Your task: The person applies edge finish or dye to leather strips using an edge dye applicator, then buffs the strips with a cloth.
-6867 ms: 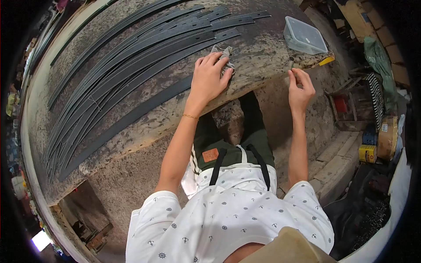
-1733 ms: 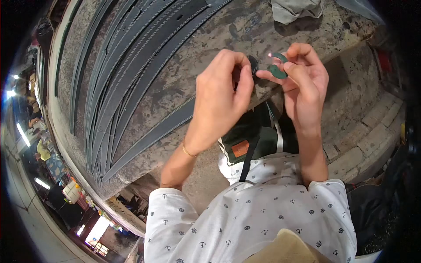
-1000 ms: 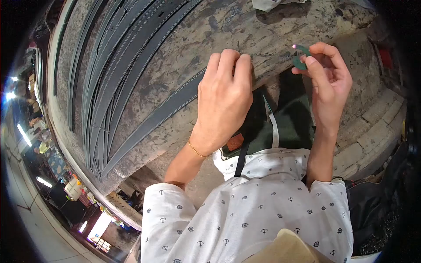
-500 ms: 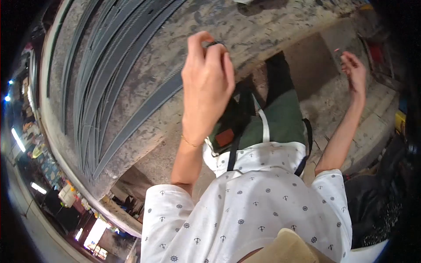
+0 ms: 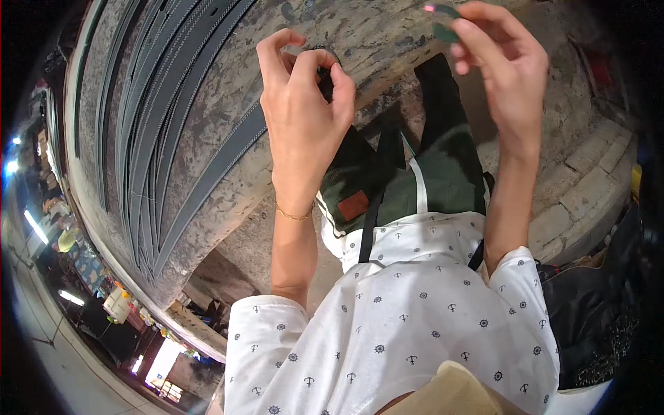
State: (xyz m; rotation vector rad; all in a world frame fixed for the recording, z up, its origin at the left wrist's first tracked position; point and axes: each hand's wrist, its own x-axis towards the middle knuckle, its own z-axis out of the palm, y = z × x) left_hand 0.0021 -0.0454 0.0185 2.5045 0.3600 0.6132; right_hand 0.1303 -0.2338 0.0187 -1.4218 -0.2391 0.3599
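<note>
My left hand [image 5: 304,111] is closed, thumb and fingertips pinched around the dark curled end of a grey stitched strap [image 5: 225,155]. That strap runs down and left from the hand across the worn work surface [image 5: 304,31]. On the right, raised at the surface's edge, my right hand [image 5: 508,72] pinches a small dark green item [image 5: 445,32] with a bright pink spot at its tip. The item is slightly blurred, and its exact kind is unclear. A gap separates the two hands.
Many long grey stitched straps [image 5: 149,117] lie bundled on the left of the surface. A green apron [image 5: 449,183] covers my lap. Stone blocks [image 5: 567,207] are at the right, beside a black bag-like heap [image 5: 588,311].
My right hand has come up and left with the small item, nearer my left hand. My left hand, still holding the strap, has shifted slightly left and up.
</note>
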